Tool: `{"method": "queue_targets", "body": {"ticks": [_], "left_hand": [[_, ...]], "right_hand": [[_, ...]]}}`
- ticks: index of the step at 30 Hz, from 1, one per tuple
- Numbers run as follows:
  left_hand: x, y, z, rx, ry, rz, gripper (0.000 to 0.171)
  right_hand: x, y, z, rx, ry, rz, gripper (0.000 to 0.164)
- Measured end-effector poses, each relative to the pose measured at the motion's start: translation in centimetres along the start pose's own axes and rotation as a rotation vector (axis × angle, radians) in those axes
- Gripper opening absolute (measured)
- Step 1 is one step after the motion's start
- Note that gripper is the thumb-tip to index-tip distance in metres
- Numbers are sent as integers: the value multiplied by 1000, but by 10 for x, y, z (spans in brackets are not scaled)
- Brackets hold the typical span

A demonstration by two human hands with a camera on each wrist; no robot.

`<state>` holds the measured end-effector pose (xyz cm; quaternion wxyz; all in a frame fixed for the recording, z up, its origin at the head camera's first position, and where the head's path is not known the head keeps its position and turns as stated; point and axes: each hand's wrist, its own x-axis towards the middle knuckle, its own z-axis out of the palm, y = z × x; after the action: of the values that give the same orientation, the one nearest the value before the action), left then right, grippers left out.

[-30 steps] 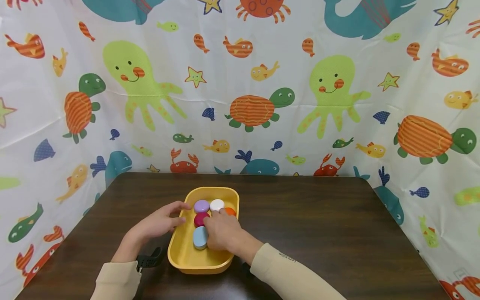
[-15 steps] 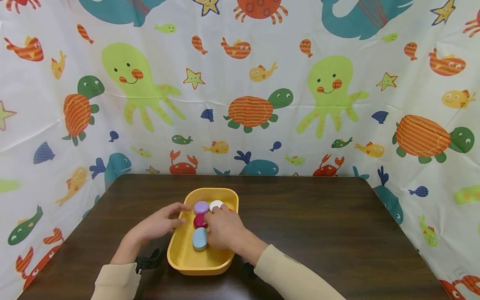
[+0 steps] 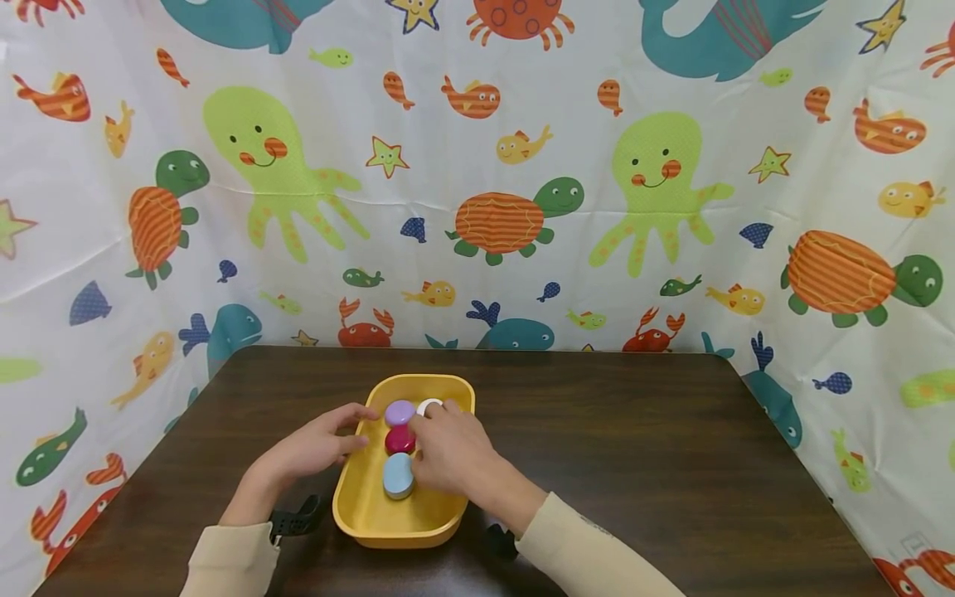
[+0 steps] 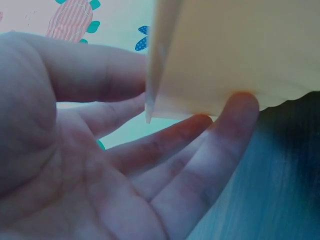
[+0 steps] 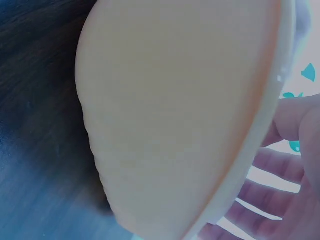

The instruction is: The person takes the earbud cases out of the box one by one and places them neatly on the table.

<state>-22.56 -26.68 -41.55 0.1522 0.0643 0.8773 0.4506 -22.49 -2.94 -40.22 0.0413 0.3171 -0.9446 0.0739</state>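
left hand: i've got the left hand [image 3: 317,439] at the left side of the tray, fingers loosely spread, tips touching its rim and outer wall. not wrapped round anything.
right hand: the right hand [image 3: 451,448] is down inside the tray on its right side, back of the hand up. fingertips are hidden from me in the head view, and the right wrist view mostly gives me tray wall plus a bit of hand past the rim, so i can't tell if it's pinching anything.
tray: yellow tray [image 3: 395,519], longish with rounded corners, sitting on the dark brown table [image 3: 671,464], left of the middle.
pieces in the tray: lilac disc [image 3: 399,412] at the far left, white disc [image 3: 424,406] just right of it and partly covered by my right fingers, dark pink disc [image 3: 399,439] right below the lilac one, light blue piece [image 3: 398,473] nearest me, kinda oblong.
sleeves: cream on both arms, black band [image 3: 297,518] at the left wrist.
backdrop: white sheet [image 3: 559,274] printed with turtles, octopuses, crabs, whales and fish.
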Motion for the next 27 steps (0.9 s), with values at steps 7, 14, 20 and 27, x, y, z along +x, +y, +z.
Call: {"method": "queue_targets", "body": {"ticks": [7,14,20,27], "left_hand": [[-1,0,0,0,-3,4,43],[-3,1,0,-3,-2,2,44],[-4,1,0,2,3,-7,44],[-6,1,1,-2,15,-17,45]], "right_hand": [[-4,2,-6,-10,25,-23,29],[-6,5,-11,0,31,-23,34],[-5,9,-14,12,34,-16,34],[-4,18,-11,16,38,-29,26]]}}
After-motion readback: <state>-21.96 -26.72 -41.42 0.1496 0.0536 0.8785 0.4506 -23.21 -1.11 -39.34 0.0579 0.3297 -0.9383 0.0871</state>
